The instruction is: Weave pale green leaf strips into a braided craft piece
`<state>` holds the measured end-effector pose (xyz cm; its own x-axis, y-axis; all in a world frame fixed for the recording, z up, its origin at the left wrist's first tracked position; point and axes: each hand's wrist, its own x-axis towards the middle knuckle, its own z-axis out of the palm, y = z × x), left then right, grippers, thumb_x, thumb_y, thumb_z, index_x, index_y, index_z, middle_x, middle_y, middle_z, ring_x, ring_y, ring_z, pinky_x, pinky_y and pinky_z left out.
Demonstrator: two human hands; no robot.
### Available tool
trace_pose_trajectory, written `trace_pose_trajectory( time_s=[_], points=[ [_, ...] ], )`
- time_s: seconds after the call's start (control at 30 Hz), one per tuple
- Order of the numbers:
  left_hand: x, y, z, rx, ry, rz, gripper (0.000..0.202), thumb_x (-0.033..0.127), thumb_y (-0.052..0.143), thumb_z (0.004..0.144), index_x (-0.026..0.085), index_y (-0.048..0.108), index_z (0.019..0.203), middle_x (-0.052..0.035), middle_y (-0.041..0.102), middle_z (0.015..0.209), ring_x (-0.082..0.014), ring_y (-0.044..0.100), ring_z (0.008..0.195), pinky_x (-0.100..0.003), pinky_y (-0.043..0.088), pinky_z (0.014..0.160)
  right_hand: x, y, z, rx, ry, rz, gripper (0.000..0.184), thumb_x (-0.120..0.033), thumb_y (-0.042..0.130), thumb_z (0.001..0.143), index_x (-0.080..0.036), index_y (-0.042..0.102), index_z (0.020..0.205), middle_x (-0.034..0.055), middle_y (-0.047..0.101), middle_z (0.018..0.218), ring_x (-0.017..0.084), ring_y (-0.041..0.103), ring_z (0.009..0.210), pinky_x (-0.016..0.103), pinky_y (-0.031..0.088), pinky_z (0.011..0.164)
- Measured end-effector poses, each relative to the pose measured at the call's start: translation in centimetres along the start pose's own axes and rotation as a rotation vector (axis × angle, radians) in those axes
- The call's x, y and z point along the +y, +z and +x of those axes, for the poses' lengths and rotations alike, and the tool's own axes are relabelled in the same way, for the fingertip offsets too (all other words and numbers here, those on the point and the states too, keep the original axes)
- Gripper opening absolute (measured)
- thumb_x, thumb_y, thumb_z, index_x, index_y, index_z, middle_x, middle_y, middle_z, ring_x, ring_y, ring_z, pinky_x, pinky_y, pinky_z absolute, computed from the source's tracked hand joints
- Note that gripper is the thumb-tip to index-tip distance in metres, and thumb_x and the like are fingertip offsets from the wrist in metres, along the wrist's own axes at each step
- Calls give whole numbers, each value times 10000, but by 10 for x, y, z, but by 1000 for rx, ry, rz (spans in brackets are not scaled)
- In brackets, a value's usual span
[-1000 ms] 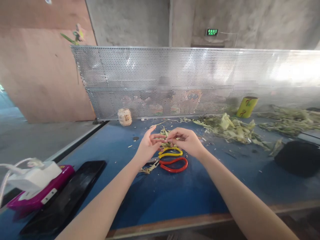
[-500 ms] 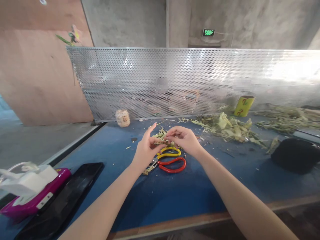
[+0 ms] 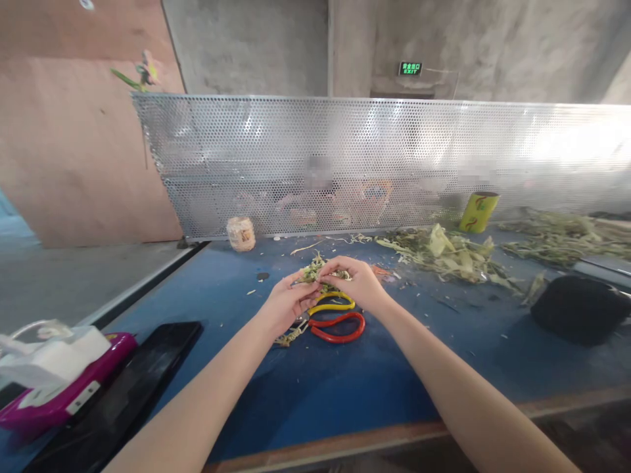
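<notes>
Close together over the blue table, both hands grip a small bundle of pale green dried plant strands. My left hand pinches it from the left, thumb against fingers. From the right, my right hand pinches the same bundle between thumb and fingertips. Fingers cover part of it. Just below lie scissors with one yellow and one red handle; my left hand hides much of their blades. A pale braided strand rests beside the scissors, under my left wrist.
A pile of dried leaves spreads at the back right, near a yellow roll. A black object sits at right. At left are a phone and a purple power strip. A woven pale object stands before a perforated metal screen.
My left hand's raised finger has come down, and that hand has closed in on the bundle. Both hands have shifted slightly left. A thin strand now shows on the table behind them.
</notes>
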<state>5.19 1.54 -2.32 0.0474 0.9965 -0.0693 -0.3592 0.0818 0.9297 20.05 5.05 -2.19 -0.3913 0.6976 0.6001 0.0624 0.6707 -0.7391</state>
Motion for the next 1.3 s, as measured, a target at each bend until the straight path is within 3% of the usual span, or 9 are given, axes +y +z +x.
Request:
trace_pose_trajectory(
  time_s=[0.07, 0.13, 0.3, 0.6, 0.7, 0.8, 0.93, 1.07, 1.3],
  points=[
    [-1, 2, 0, -13, -38, -14, 347, 7, 645, 630, 32, 547, 961, -58, 638, 586, -90, 591, 495, -155, 485, 491, 8, 2, 2, -27, 79, 152, 57, -214, 585, 686, -178, 567, 726, 15, 633, 740, 127, 607, 726, 295, 480, 743],
    [-3, 3, 1, 26, 12, 9, 508, 5, 670, 603, 47, 494, 1078, -53, 647, 591, -116, 609, 510, -172, 487, 477, 16, 4, 5, -28, 146, 232, 110, -239, 613, 655, -171, 554, 718, 12, 626, 717, 129, 612, 715, 293, 486, 733],
    [-9, 2, 5, 151, 256, 196, 1049, 48, 734, 539, 144, 83, 1356, -17, 674, 589, -138, 602, 439, -215, 476, 450, 27, 8, 10, 19, 178, 260, 111, -228, 610, 634, -170, 549, 706, 1, 616, 706, 122, 611, 707, 277, 479, 726],
    [-3, 6, -4, 157, 234, 249, 1262, 73, 739, 534, 163, -253, 1310, -66, 692, 665, -237, 651, 548, -259, 481, 388, 31, 26, 12, 100, 143, 91, 109, -132, 474, 663, -186, 550, 720, -7, 587, 718, 121, 587, 713, 248, 466, 677],
    [-1, 4, -11, 197, 330, 339, 1208, 48, 713, 556, 239, -192, 1333, 0, 680, 643, -157, 605, 421, -183, 421, 353, 30, 28, 14, 156, 137, -4, 126, -149, 448, 687, -199, 551, 741, -8, 595, 716, 119, 564, 661, 238, 451, 608],
    [0, 1, -16, 208, 451, 367, 1022, 12, 661, 597, 253, 35, 1368, 31, 669, 653, -87, 564, 418, -137, 412, 427, 27, 26, 14, 211, 114, -125, 122, -173, 451, 706, -204, 563, 746, -9, 599, 702, 111, 522, 590, 242, 432, 598],
    [4, 5, -18, 56, 534, 460, 637, -17, 592, 626, 172, 442, 1216, -18, 650, 644, -140, 595, 742, -162, 426, 693, 23, 25, 12, 189, 63, -191, 140, -168, 450, 709, -199, 579, 751, -5, 601, 710, 117, 518, 597, 240, 424, 610],
    [10, 15, -19, -39, 617, 648, 451, -9, 546, 641, 172, 579, 1052, -46, 640, 699, -190, 529, 975, -238, 332, 890, 22, 26, 8, 125, 43, -227, 168, -130, 445, 684, -189, 590, 745, 1, 595, 691, 139, 544, 644, 247, 430, 627],
    [9, -1, -12, 69, 639, 817, 620, -27, 539, 587, 196, 497, 1163, 23, 546, 521, -115, 510, 485, -121, 371, 514, 22, 30, 2, 121, 93, -73, 180, -101, 458, 672, -189, 568, 785, 8, 609, 733, 135, 581, 698, 266, 463, 693]
  ],
)
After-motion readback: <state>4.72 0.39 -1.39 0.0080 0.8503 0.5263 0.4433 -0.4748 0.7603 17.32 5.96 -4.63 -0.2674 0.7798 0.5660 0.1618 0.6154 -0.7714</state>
